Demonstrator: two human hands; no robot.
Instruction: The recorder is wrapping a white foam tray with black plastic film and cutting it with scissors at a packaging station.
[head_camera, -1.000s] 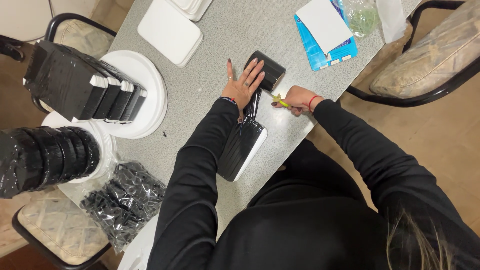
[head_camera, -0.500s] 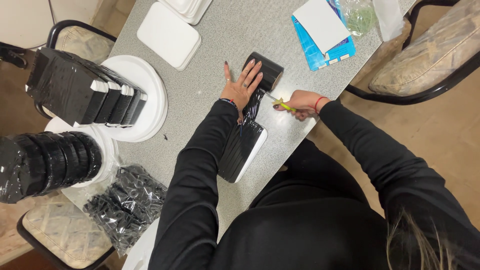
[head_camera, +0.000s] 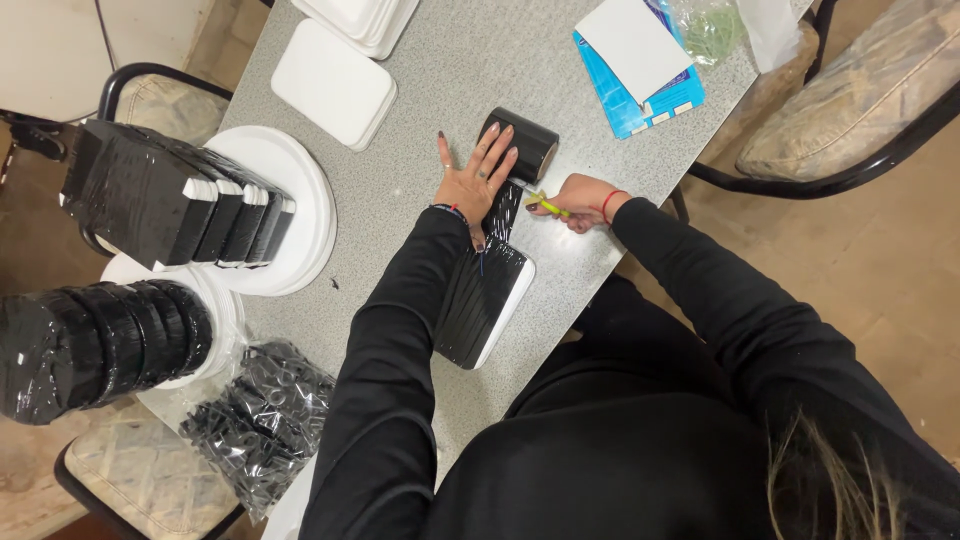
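Left hand (head_camera: 477, 180) lies flat, fingers spread wide, palm down on the grey speckled table (head_camera: 450, 80), fingertips pressing the roll of black film (head_camera: 522, 142) and the strip of film pulled off it. Right hand (head_camera: 575, 200) is curled closed around a small yellow-handled cutter (head_camera: 545, 205), its tip at the black film strip just right of the left palm; blade itself too small to make out. The strip runs from the roll down to a white rectangular foam tray wrapped in black film (head_camera: 484, 300), which lies near the table's front edge, partly under the left forearm. Both sleeves are black; red band on the right wrist. Far left of the table: a row of black-wrapped rectangular trays (head_camera: 160, 200) leaning in a stack on a round white plate (head_camera: 290, 180). Below that, a stack of black-wrapped round pieces (head_camera: 90, 340) lying on its side on another white plate. A clear bag of small black items (head_camera: 260, 420) sits at the lower left edge. Unwrapped white foam trays (head_camera: 335, 85) lie at the top of the table, more stacked beyond. Top right: a blue packet with a white sheet on it (head_camera: 640, 60), beside a clear bag with greenish contents (head_camera: 710, 25). A cushioned chair with black frame (head_camera: 850, 120) stands to the right, another at upper left.
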